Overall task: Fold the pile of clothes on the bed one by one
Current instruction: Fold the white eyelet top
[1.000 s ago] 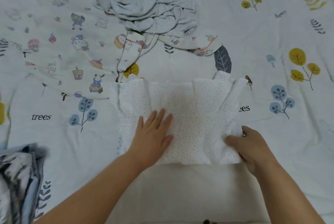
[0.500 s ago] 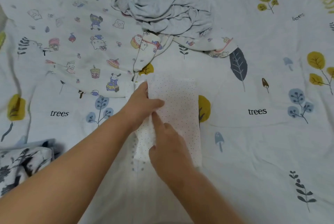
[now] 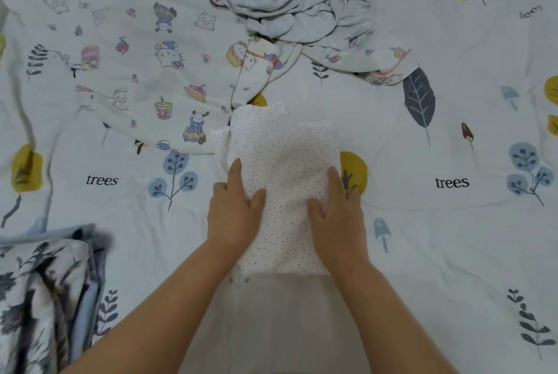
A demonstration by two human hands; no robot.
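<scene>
A: White cloth with small dark dots, this is the dotted garment (image 3: 280, 180). It lies on the bed (image 3: 422, 238), folded to a narrow strip, and it is between both hands.

B: How are the fingers?

A: The left hand (image 3: 234, 210) lies flat on the left edge, its fingers (image 3: 235, 174) straight and close together, pointing away from the person. The right hand (image 3: 336, 213) lies flat on the right edge in the same way. Neither hand pinches anything; they only press the cloth.

B: So which step is it, in your opinion?

A: I think it is smoothing and squaring the strip. To do it well, I would slide both palms outward from the middle, so the wrinkles between the fingers go out. The far end, beyond the fingertips, looks uneven: one corner stands further than the other. I would align it before any cross fold.

B: And the rest of the pile?

A: Beyond the fingertips lie the grey crumpled garment (image 3: 290, 2) and the cartoon-print garment (image 3: 151, 72), both not folded. Near the left forearm there is a dark patterned cloth (image 3: 42, 298); I cannot tell what it is.
</scene>
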